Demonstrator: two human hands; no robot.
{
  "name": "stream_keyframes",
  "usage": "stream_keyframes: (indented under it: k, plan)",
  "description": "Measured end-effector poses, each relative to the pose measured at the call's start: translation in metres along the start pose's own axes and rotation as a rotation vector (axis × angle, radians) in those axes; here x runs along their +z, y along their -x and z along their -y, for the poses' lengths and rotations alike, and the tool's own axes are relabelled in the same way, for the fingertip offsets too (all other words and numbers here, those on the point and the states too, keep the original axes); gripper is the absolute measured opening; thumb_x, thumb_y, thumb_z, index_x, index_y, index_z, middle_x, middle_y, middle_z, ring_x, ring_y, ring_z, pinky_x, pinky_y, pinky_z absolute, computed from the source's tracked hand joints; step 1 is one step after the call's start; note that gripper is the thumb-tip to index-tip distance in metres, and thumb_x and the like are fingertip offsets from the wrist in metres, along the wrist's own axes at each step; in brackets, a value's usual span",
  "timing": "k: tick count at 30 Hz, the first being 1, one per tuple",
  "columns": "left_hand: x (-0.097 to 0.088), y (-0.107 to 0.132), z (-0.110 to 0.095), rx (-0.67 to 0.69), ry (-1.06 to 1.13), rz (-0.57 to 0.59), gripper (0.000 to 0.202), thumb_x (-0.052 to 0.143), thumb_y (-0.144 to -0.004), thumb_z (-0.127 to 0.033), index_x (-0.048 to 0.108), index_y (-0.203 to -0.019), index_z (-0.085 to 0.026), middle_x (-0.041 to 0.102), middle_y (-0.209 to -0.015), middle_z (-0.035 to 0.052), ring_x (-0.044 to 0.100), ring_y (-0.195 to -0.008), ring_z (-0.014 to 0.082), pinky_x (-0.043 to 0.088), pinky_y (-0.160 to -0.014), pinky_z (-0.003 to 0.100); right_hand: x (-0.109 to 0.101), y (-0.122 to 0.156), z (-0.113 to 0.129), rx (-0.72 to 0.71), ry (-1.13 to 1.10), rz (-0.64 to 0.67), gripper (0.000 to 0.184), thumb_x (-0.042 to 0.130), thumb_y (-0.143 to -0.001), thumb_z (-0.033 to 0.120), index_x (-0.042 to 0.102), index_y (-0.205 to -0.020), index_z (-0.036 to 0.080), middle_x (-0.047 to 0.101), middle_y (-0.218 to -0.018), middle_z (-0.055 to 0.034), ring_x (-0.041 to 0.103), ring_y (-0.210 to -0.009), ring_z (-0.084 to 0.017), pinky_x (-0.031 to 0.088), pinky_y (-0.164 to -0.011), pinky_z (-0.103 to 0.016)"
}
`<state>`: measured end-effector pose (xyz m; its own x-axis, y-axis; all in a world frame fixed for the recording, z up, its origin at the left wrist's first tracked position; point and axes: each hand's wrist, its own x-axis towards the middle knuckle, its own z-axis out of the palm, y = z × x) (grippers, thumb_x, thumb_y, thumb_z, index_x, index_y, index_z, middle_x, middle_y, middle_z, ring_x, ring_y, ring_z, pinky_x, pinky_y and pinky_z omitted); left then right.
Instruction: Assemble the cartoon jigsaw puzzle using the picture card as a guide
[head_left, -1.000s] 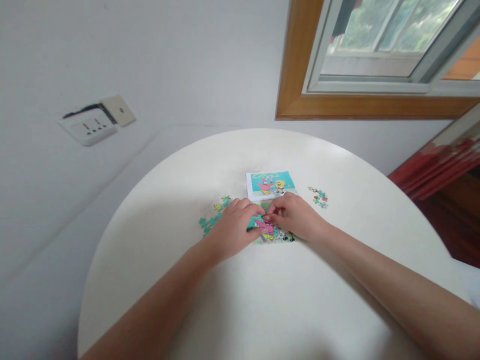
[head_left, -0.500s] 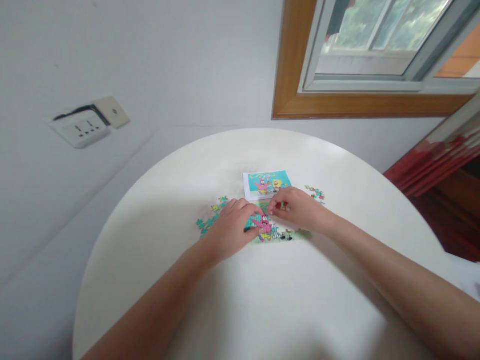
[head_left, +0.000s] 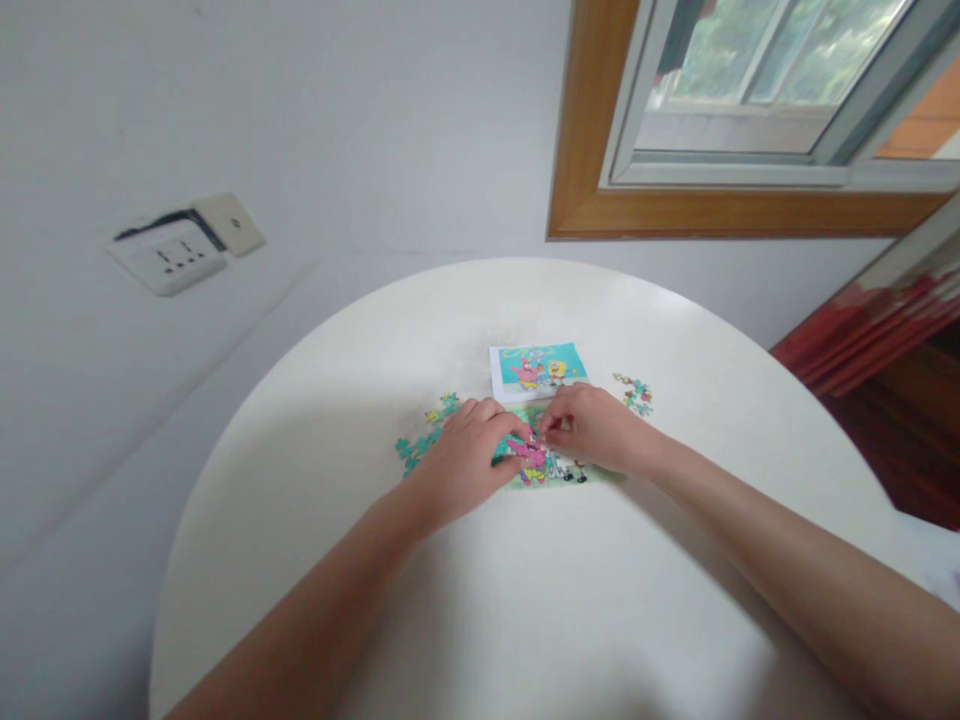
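A partly assembled jigsaw puzzle (head_left: pixel 556 478) with a pink starfish cartoon lies on the table under both hands. My left hand (head_left: pixel 474 452) rests on its left part, fingers bent and thumb apart from the index finger, with nothing gripped between them. Over the puzzle's upper middle, my right hand (head_left: pixel 589 425) pinches a small puzzle piece, mostly hidden by the fingertips. Its fingertips are close to the left index finger. Behind the puzzle lies a picture card (head_left: pixel 538 370) showing the cartoon characters. The right hand hides the puzzle's right part.
Loose teal and yellow puzzle pieces (head_left: pixel 414 447) lie left of my left hand. Another small cluster of loose pieces (head_left: pixel 637 392) is to the right of the card. The round white table (head_left: pixel 480 620) meets a wall with a socket (head_left: pixel 176 255) and a wood-framed window (head_left: pixel 731 212).
My right hand has shifted slightly left and down, its pinched fingertips now over the starfish's upper part. My left hand stays in place on the puzzle.
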<state>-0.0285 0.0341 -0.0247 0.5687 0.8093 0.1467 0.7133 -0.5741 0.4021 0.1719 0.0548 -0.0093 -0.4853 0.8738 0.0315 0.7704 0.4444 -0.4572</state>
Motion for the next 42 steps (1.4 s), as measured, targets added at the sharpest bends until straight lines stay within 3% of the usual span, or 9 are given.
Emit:
stream_keyframes:
  k: [10, 17, 21, 26, 30, 34, 42]
  plan:
    - [0.001, -0.001, 0.001, 0.013, 0.015, -0.031, 0.025, 0.063, -0.081, -0.038, 0.065, -0.100, -0.022, 0.058, -0.097, 0.0057, 0.050, -0.097, 0.0230, 0.039, -0.090, 0.037, 0.003, -0.001, -0.002, -0.023, 0.032, -0.051, 0.015, 0.059, -0.074, 0.017, 0.073, -0.074, 0.022, 0.067, -0.074, -0.0019, 0.057, -0.079, -0.016, 0.041, -0.073, -0.025]
    - [0.002, -0.003, 0.005, 0.023, 0.011, -0.038, 0.020, 0.064, -0.079, -0.030, 0.065, -0.098, -0.022, 0.059, -0.095, 0.0047, 0.051, -0.096, 0.0232, 0.039, -0.089, 0.037, 0.002, 0.000, 0.001, -0.072, 0.063, -0.043, 0.014, 0.061, -0.075, 0.017, 0.074, -0.076, 0.022, 0.066, -0.073, -0.0014, 0.057, -0.078, -0.014, 0.040, -0.073, -0.023]
    - [0.004, -0.003, 0.008, 0.048, 0.012, -0.041, 0.019, 0.062, -0.081, -0.031, 0.065, -0.098, -0.023, 0.058, -0.096, 0.0041, 0.051, -0.096, 0.0220, 0.038, -0.089, 0.036, -0.009, -0.002, 0.000, -0.097, 0.032, -0.056, 0.014, 0.062, -0.075, 0.015, 0.074, -0.075, 0.021, 0.067, -0.074, -0.0015, 0.057, -0.078, -0.013, 0.040, -0.073, -0.023]
    - [0.004, -0.004, 0.010, 0.037, 0.015, -0.034, 0.022, 0.059, -0.083, -0.037, 0.065, -0.099, -0.023, 0.059, -0.098, 0.0045, 0.051, -0.097, 0.0225, 0.039, -0.087, 0.035, -0.052, -0.003, -0.031, 0.100, 0.104, -0.233, 0.016, 0.058, -0.081, 0.019, 0.074, -0.084, 0.017, 0.069, -0.085, -0.0062, 0.059, -0.077, -0.014, 0.042, -0.072, -0.024]
    - [0.006, -0.004, 0.012, 0.039, 0.019, -0.032, 0.022, 0.058, -0.083, -0.036, 0.065, -0.101, -0.024, 0.059, -0.100, 0.0045, 0.052, -0.097, 0.0226, 0.039, -0.088, 0.035, -0.073, 0.003, -0.072, 0.425, 0.322, -0.090, 0.021, 0.057, -0.079, 0.022, 0.074, -0.090, 0.019, 0.072, -0.091, -0.0080, 0.062, -0.081, -0.019, 0.043, -0.072, -0.027]
    - [0.006, -0.004, 0.011, 0.031, 0.021, -0.035, 0.024, 0.058, -0.083, -0.040, 0.065, -0.100, -0.024, 0.059, -0.100, 0.0048, 0.051, -0.098, 0.0227, 0.039, -0.089, 0.035, -0.069, 0.006, -0.094, 0.449, 0.329, -0.026, 0.020, 0.061, -0.075, 0.023, 0.074, -0.091, 0.020, 0.072, -0.092, -0.0064, 0.064, -0.082, -0.018, 0.044, -0.071, -0.024]
    - [0.003, -0.002, 0.005, 0.009, 0.026, -0.016, 0.027, 0.058, -0.083, -0.044, 0.065, -0.100, -0.024, 0.058, -0.100, 0.0048, 0.050, -0.099, 0.0227, 0.038, -0.090, 0.037, -0.057, -0.002, -0.099, 0.459, 0.330, -0.028, 0.018, 0.061, -0.071, 0.015, 0.074, -0.083, 0.019, 0.071, -0.087, -0.0082, 0.063, -0.077, -0.018, 0.043, -0.067, -0.025]
